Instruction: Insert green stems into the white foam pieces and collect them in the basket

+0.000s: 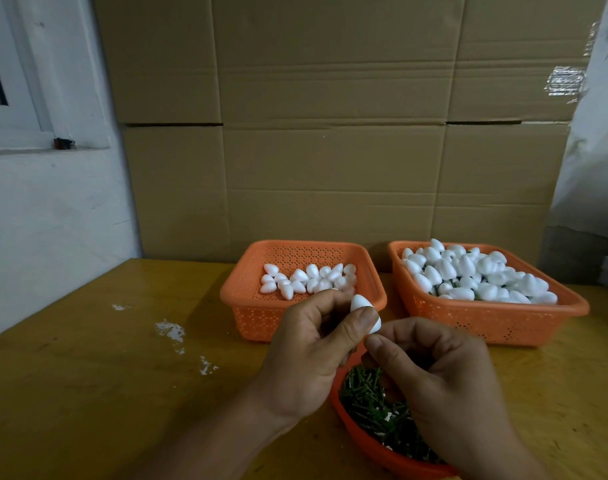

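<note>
Wooden table (87,375), left fingers (363,320) pinching foam piece (361,304), right fingers (382,344) curled beneath (contents hidden)

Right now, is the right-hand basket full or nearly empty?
Full. The right basket is heaped above its rim with white foam pieces; bits of green show between them. The left basket holds only one sparse layer.

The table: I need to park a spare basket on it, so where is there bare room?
The table is bare on its left side, between the wall and the left basket, apart from white crumbs. It is crowded from the middle rightwards: the right basket, the stem bowl, and both hands working above it.
</note>
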A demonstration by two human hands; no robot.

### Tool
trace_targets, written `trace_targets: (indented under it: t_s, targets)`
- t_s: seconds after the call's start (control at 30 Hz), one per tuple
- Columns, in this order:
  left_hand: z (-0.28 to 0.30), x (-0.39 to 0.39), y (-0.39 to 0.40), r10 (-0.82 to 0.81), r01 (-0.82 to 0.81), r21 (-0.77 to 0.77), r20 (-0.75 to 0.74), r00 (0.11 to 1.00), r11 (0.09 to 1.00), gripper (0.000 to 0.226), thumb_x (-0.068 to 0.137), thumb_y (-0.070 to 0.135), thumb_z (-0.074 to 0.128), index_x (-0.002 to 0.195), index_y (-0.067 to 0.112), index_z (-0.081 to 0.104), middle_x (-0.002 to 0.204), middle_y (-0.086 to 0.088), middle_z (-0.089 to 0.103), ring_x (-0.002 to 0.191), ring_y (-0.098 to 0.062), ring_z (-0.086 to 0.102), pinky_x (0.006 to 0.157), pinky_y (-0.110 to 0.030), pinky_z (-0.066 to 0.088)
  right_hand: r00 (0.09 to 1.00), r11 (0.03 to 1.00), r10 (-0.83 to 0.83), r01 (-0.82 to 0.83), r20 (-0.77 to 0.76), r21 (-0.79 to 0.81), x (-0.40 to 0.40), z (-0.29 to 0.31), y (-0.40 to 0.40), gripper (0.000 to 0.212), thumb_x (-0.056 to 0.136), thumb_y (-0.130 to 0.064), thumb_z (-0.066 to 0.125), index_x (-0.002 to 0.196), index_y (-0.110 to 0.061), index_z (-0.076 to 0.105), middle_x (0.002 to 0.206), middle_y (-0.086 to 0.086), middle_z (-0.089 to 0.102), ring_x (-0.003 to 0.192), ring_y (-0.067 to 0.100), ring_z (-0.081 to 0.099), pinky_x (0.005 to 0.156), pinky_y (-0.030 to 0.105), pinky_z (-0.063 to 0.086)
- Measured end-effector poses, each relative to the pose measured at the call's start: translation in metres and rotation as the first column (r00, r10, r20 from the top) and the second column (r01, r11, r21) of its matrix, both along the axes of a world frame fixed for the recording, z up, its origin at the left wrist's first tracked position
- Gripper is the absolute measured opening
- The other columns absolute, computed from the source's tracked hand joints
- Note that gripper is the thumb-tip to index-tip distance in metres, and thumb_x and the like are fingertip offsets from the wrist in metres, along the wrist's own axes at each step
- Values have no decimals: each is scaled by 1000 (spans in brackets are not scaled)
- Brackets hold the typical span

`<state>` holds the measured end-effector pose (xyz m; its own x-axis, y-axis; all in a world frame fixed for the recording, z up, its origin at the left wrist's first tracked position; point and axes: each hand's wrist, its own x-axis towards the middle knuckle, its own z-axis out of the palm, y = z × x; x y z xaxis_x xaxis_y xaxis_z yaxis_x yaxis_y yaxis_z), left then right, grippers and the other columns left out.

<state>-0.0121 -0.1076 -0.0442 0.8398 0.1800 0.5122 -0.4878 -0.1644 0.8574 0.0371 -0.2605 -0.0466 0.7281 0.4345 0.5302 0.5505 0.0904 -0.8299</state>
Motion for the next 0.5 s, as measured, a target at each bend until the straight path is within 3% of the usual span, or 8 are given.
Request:
trace_targets:
  t_s: [0.23, 0.33, 0.43, 0.5]
  targets:
    - [-6, 3, -1, 11, -11, -42, -14, 1000, 999, 26, 87, 41, 71, 93, 16, 75, 60, -1, 51, 54, -7, 48, 52, -17, 42, 992, 999, 46, -43, -116, 30, 2, 6, -1, 10, 73, -33, 71, 76, -25, 77, 61, 5, 70, 47, 14, 59, 46, 22, 50]
    - [-8, 4, -3, -36, 35, -66, -17, 999, 997, 33, 85, 46, 68, 108, 23, 74, 59, 3, 53, 51, -4, 48, 49, -16, 39, 989, 999, 36, -32, -141, 32, 6, 9, -4, 12, 74, -31, 71, 77, -21, 76, 64, 8, 71, 49, 14, 58, 48, 23, 49]
    - [-11, 4, -4, -31, 31, -33, -11, 999, 999, 34, 86, 48, 65, 107, 23, 73, 57, 3, 52, 51, -2, 48, 50, -12, 39, 988, 996, -86, 89, -124, 12, 26, 14, -10, 7, 81, -24, 73, 76, -19, 76, 66, 6, 71, 52, 8, 58, 49, 18, 47]
    - [-14, 4, -5, -5, 5, 16, 0, 1000, 1000, 40, 89, 50, 62, 98, 12, 71, 56, 4, 50, 51, -2, 46, 51, -12, 38, 969, 975, -224, 223, -104, -18, 50, 18, -15, 10, 84, -20, 75, 74, -19, 75, 70, 1, 73, 57, 4, 62, 52, 16, 49]
